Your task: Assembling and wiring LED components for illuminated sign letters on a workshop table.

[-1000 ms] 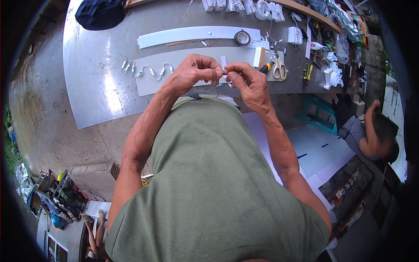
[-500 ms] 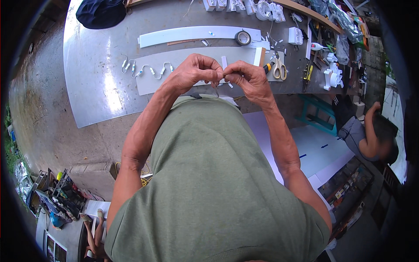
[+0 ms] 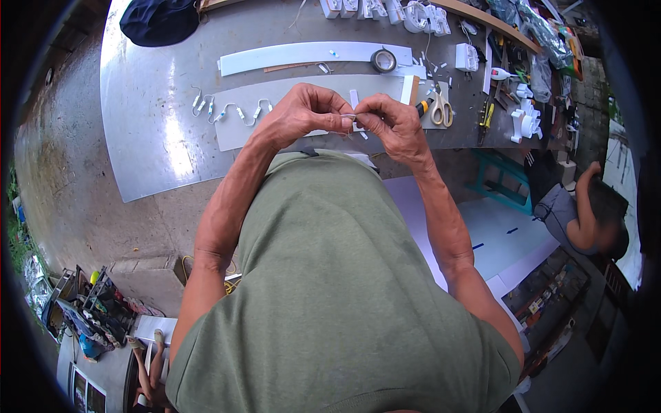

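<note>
Close together over the near edge of the metal table, my left hand [image 3: 311,113] and my right hand [image 3: 391,125] are both closed in a pinch. A short thin wire [image 3: 349,115] runs between their fingertips, and each hand grips one end. Most of it is hidden by the fingers. Left of my hands, a string of small white modules [image 3: 234,110] joined by wires lies partly on a grey flat strip [image 3: 237,89]. Just beyond my fingertips is a narrow white strip [image 3: 354,98]. Scissors [image 3: 441,110] and a black-and-orange handled tool [image 3: 424,107] lie beside my right hand.
A long white strip [image 3: 289,56] and a roll of black tape [image 3: 383,60] lie farther back on the metal table [image 3: 144,131]. White boxy parts [image 3: 372,8] line the far edge. Tools and a white plug-like part [image 3: 527,122] crowd the right. Another person [image 3: 582,213] is at right.
My fingertips have drawn slightly apart, so the thin wire now shows between them. My left hand's fingers have shifted a little. Things on the table have stayed put.
</note>
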A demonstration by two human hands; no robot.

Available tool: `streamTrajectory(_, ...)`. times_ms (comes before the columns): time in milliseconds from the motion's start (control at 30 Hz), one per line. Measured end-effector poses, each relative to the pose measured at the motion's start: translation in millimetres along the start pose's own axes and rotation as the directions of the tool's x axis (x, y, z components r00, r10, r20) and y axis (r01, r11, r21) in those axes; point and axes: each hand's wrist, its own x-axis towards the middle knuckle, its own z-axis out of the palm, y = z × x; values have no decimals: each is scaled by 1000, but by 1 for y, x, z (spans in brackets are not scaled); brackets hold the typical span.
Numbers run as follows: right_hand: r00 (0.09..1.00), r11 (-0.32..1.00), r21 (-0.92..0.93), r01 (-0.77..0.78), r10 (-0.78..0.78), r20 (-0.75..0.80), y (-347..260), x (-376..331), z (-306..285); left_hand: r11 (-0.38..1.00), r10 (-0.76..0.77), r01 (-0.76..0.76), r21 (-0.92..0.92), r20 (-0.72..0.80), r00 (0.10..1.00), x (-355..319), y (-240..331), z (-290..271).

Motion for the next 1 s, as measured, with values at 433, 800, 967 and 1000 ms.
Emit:
streamTrajectory(433,999,995,-87,40,-39,17,-2,2,-2,999,0,2,34,-48,999,2,-6,0)
streamTrajectory(800,974,926,-319,202,-223,-29,-1,5,8,994,-31,41,101,-93,995,3,-5,2)
streamTrajectory(967,948,878,-443,180,-275,-160,-3,3,26,997,-6,16,70,-133,991,4,-6,1)
streamTrajectory(1000,948,878,-442,182,-277,-159,-3,3,29,1000,-1,5,26,-146,989,5,-8,0)
